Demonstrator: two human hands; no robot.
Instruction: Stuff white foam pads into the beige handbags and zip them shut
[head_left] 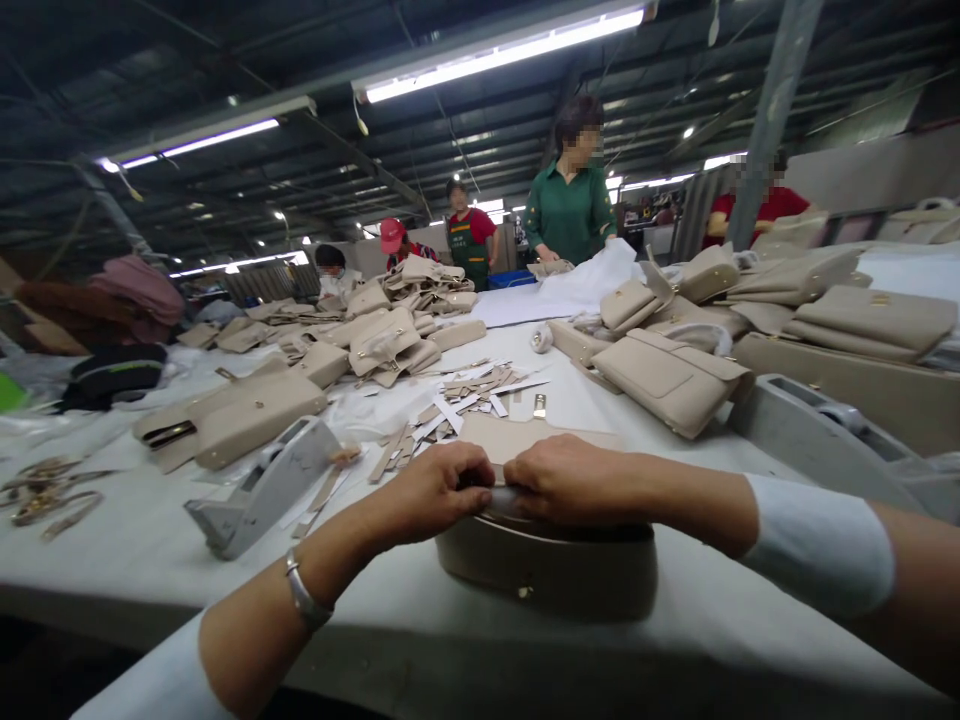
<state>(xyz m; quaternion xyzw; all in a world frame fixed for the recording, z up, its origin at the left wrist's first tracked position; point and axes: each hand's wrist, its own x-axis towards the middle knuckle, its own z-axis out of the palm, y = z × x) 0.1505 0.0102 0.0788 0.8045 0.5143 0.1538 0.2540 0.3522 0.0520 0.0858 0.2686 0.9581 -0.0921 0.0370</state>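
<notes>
A beige handbag (pixel 551 575) stands near the front edge of the table, its flap with a metal clasp (pixel 540 405) lying open on the far side. My left hand (pixel 442 482) is closed in a pinch at the top of the bag. Beside it my right hand (pixel 566 480) has its fingers curled over the bag's upper edge, close to the left thumb. Between the two hands shows a pale, smooth piece (pixel 506 500) that looks like a wrapped handle. My fingers partly hide it, along with the bag's opening.
Grey tape dispensers (pixel 262 485) (pixel 832 440) flank the bag. Beige and white strips (pixel 457 405) lie beyond it. Piles of beige bags (pixel 390 335) (pixel 667 375) fill both sides. Straps with metal fittings (pixel 52 495) lie far left. A person in green (pixel 571 215) stands across the table; others are behind.
</notes>
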